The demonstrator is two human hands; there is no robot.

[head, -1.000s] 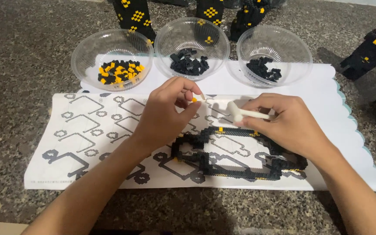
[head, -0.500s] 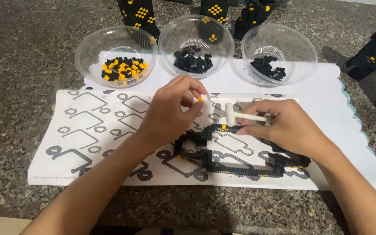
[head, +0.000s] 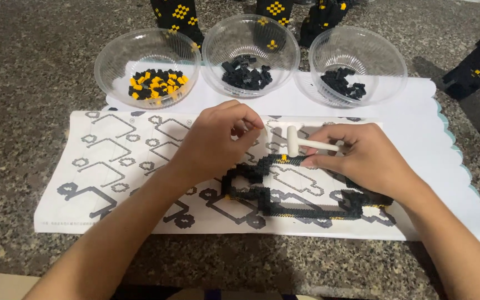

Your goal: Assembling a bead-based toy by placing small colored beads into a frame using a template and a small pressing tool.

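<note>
White mallet (head: 306, 143) held in right hand (head: 359, 158)'s grip; left hand (head: 215, 145) pinched narrow above black block frame (head: 284, 191).

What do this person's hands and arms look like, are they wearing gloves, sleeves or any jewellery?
Both are bare. The left hand and the right hand have no gloves, and no rings, watch or bracelet show on the fingers or wrists. The forearms are uncovered all the way to the bottom edge of the picture, so no sleeve shows. The fingernails that show look short and unpainted.
</note>
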